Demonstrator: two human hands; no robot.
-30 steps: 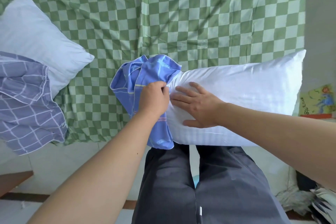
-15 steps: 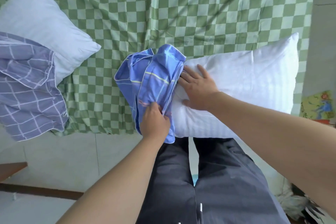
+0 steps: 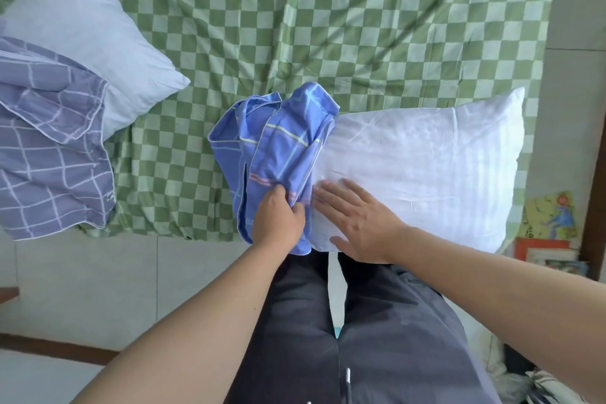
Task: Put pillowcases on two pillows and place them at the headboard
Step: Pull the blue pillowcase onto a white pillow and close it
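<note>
While the left hand (image 3: 278, 218) pinches the bunched blue pillowcase (image 3: 278, 151) at centre frame, the flat, open right hand (image 3: 357, 223) should steady the white pillow (image 3: 426, 170) so the mouth slides evenly.

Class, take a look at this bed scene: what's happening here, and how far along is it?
A person stands at the edge of a bed with a green checked sheet. Their left hand grips a bunched blue pillowcase at one end of a bare white pillow, while the right hand lies flat on that pillow. The case covers only that end. A second pillow lies to the left, only partly inside a purple grid pillowcase.
</note>
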